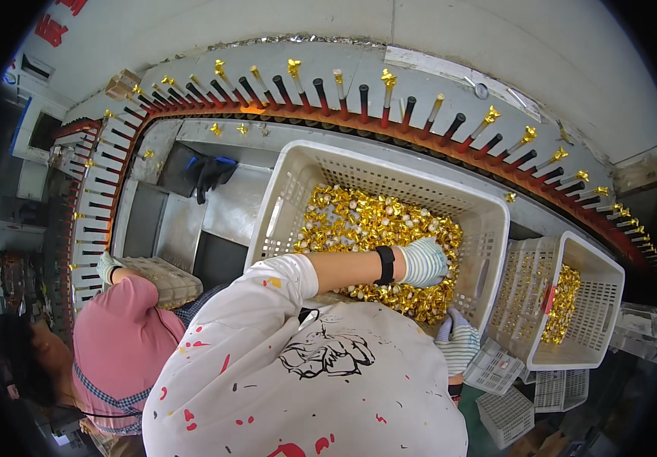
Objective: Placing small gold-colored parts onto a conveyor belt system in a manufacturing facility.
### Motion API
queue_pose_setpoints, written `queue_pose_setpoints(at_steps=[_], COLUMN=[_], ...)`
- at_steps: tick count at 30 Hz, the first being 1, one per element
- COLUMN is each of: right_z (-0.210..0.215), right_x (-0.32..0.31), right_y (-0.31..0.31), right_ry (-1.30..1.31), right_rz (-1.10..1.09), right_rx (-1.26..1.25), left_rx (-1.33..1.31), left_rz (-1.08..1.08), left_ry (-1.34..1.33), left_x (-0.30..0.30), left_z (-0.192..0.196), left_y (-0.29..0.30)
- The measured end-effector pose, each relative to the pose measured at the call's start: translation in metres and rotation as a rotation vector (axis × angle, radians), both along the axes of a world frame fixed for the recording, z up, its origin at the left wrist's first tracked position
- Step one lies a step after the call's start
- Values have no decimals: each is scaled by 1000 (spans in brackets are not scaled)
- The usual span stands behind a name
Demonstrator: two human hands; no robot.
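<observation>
Gold-wrapped pieces heaped in crate

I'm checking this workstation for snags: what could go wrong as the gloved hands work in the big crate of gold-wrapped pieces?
1. The left hand digs into a heaped pile of gold-wrapped pieces; some might spill over the crate wall.
2. The right hand sits at the crate's near corner beside the smaller crate; it could get pinched between them.
3. A co-worker stands close by; elbows may collide.
</observation>
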State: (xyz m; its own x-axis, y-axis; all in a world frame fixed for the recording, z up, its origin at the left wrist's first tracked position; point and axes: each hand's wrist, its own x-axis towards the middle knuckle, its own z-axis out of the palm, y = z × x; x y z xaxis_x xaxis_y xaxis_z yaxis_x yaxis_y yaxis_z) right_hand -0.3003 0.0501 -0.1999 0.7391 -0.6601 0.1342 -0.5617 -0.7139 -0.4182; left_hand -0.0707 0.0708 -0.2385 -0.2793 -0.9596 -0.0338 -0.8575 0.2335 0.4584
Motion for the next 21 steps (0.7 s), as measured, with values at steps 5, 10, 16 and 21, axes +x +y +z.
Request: queue_pose_setpoints(at_steps=[5, 10, 16, 21], right_z=[1, 3, -14, 2], right_x=[0, 6, -9, -1], right_y=[-3, -4, 9, 10], right_ry=[-22, 71, -23, 174], right_rz=[2, 35, -97, -145], right_rx=[-24, 24, -61, 110], left_rx=[-331, -630, -310, -492], left_rz=[52, 435, 411, 489], left_ry=[-151, -399, -293, -332], left_x=[37, 112, 148, 143], left_z=[22, 90, 75, 62], left_y=[-34, -107, -222, -169])
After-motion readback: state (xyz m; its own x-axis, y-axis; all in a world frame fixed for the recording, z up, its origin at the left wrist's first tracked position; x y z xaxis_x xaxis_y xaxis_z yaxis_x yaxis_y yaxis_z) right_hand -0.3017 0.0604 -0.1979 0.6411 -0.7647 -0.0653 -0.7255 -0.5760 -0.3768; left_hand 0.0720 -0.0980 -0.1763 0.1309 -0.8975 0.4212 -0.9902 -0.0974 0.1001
